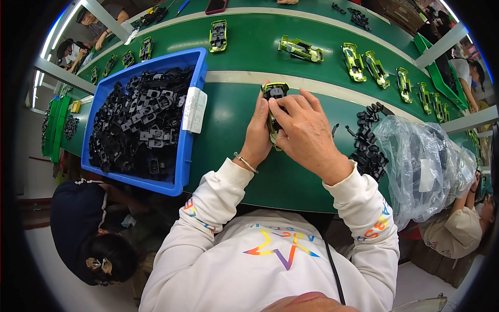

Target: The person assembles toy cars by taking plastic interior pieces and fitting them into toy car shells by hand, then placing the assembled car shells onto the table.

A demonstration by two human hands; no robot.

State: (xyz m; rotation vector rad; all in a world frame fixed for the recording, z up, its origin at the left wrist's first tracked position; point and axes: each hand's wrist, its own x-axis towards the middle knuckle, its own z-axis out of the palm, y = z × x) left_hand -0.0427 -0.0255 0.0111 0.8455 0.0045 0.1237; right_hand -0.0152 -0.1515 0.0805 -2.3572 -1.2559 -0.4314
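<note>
Between my two hands is a lime-green toy car body [276,90] with black parts inside, held above the green table in front of my chest. My left hand [258,131] wraps its left side, with the thumb along the edge. My right hand [306,130] reaches over from the right, its fingertips pressed down into the body; they cover much of its middle. Whether a small part is under those fingertips cannot be seen. Just right of my right hand lies a heap of small black plastic parts [370,151].
A blue bin [182,151] full of black plastic parts stands at left. A clear plastic bag [416,171] lies at right. Across the belt beyond sit several green car bodies [301,50], one with a black insert [218,36]. Other people work on both sides.
</note>
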